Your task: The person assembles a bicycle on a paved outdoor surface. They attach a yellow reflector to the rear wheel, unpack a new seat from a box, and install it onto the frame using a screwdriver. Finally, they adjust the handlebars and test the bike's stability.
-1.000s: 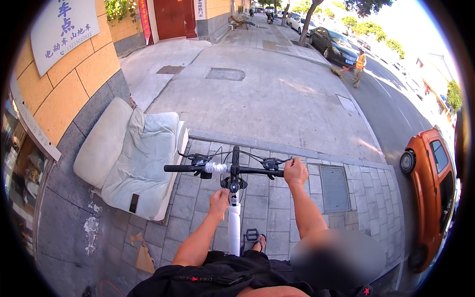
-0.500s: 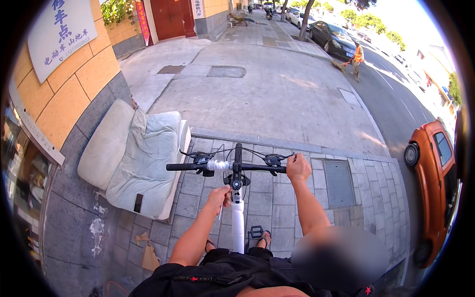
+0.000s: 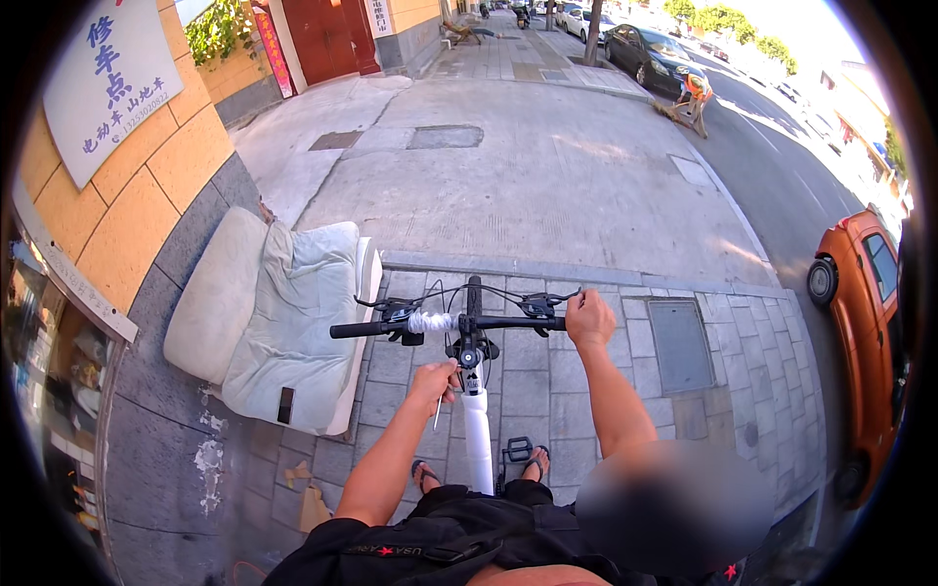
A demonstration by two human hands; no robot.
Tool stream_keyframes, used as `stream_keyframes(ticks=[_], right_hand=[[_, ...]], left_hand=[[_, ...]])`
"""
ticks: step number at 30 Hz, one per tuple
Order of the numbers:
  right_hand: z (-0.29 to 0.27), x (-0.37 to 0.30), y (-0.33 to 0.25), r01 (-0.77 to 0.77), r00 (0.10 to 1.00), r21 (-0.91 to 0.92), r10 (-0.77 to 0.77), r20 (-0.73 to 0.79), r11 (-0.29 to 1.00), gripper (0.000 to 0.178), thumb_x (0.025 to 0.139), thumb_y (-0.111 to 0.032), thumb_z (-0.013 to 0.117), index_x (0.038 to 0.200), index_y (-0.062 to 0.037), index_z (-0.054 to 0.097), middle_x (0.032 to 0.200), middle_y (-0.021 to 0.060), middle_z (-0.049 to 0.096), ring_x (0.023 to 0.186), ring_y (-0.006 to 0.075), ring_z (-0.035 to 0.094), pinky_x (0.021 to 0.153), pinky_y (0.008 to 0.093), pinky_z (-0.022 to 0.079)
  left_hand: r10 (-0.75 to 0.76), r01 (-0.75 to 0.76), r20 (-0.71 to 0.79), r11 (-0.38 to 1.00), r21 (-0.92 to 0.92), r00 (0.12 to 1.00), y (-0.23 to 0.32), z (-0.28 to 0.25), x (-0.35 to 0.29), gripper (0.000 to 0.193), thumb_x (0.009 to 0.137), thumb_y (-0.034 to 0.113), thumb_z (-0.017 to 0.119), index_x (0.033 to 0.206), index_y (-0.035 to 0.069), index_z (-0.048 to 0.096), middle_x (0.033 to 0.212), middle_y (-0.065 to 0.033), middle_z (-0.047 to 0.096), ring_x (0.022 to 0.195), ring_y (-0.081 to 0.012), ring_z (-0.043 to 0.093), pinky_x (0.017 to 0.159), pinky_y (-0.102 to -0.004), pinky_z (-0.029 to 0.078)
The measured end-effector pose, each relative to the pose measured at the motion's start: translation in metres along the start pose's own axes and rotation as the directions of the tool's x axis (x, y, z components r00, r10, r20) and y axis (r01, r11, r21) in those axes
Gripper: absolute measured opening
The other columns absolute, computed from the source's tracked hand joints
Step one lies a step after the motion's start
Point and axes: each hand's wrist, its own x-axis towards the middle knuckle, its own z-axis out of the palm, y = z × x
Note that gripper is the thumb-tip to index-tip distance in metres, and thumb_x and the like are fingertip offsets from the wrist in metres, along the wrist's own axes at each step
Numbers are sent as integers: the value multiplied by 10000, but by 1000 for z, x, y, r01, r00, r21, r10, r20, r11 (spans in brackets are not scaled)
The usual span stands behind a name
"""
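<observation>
My right hand (image 3: 589,317) grips the black bicycle handlebar (image 3: 459,322); my left hand (image 3: 435,376) pinches a thin tool, hard to identify, below it. A white rectangular sign (image 3: 107,83) hangs upper left, partly cropped.

old pale sofa (image 3: 269,322) lying on the pavement at left, its grey-blue cover rumpled, back pushed up near the tiled wall (image 3: 147,186). white signboard (image 3: 103,73) w/ blue lettering hanging on that wall, green plant (image 3: 220,29) spilling over the top beside it. red door (image 3: 327,34) sitting further up. orange car (image 3: 870,332) standing at the kerb on the right, dark car (image 3: 650,54) parked far up the street. metal cover (image 3: 679,344) lying flush in the grey paving. cardboard scraps (image 3: 308,493) sitting near the sofa's front corner.
</observation>
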Motion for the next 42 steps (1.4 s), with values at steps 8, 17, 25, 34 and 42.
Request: stream_keyframes(ticks=[8, 17, 25, 34, 42], right_hand=[[6, 1, 7, 35, 999, -15, -35, -41, 999, 190, 946, -317, 628, 933, -144, 708, 865, 102, 752, 841, 364, 709, 752, 525, 528], [1, -1, 6, 35, 999, 6, -35, -35, 999, 204, 949, -315, 620, 924, -134, 713, 867, 119, 754, 848, 360, 711, 782, 520, 523], [0, -1, 4, 34, 999, -8, -34, -39, 999, 199, 944, -302, 618, 915, -125, 705, 881, 120, 760, 870, 343, 713, 799, 500, 511], [-1, -5, 1, 34, 998, 18, -32, -62, 999, 188, 935, -288, 630, 901, -115, 697, 854, 117, 749, 834, 343, 700, 793, 500, 508], [-4, -18, 5, 45, 996, 4, -44, -79, 999, 173, 921, -265, 640, 870, -103, 670, 816, 130, 729, 801, 369, 686, 753, 521, 508]], left_hand=[[-102, 104, 43, 993, -52, 994, 4, 0, 5, 319, 1073, 348, 601, 986, 60, 706, 711, -3, 617, 439, -130, 516, 404, -297, 368], [-178, 179, 111, 984, -2, 978, 17, -3, -2, 319, 1088, 334, 569, 991, 61, 704, 657, 13, 564, 437, -122, 468, 407, -299, 347], [-492, 496, 178, 868, 27, 852, 41, -7, 17, 272, 1103, 330, 514, 1011, 108, 640, 600, 54, 468, 410, -92, 369, 424, -292, 294], [-210, 225, -93, 955, 193, 973, 10, 21, 8, 247, 1041, 337, 485, 878, 156, 520, 619, 19, 403, 399, -114, 312, 392, -329, 201], [-369, 370, -15, 929, 29, 929, 6, 9, 20, 246, 1014, 330, 498, 832, 166, 479, 636, 4, 403, 401, -120, 302, 404, -319, 192]])
